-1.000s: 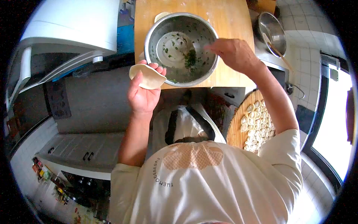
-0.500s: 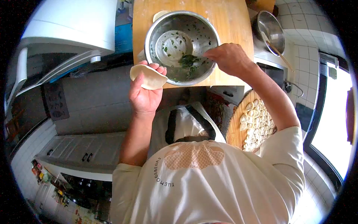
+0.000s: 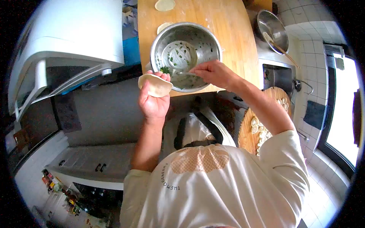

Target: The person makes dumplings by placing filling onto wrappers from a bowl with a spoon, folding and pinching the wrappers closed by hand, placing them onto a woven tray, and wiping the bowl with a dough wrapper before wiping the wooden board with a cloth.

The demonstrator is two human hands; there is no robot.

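A round, pale dumpling wrapper [image 3: 156, 86] rests across the fingers of my left hand [image 3: 154, 106], held in place by the thumb. Just beyond it sits a large steel bowl [image 3: 210, 43], with scraps of chopped greens stuck to its inside. My right hand [image 3: 215, 74] grips a spoon [image 3: 185, 73] by its handle, low over the bowl's near part. On the spoon's tip is a clump of green filling [image 3: 164, 70], close behind the wrapper and my left fingertips. Whether the filling touches the wrapper is hidden.
The bowl stands on a wooden tabletop [image 3: 237, 49]. One flat wrapper [image 3: 165, 4] lies at the far left, another [image 3: 163, 27] beside the bowl. A second steel bowl [image 3: 280, 32] with a wooden utensil [image 3: 286, 54] is at right. Dumplings [image 3: 262, 128] cover a round woven tray [image 3: 246, 133].
My right hand has moved left, bringing the spoon of green filling from the bowl's middle to beside the wrapper. The view has shifted slightly, and my left hand still holds the wrapper.
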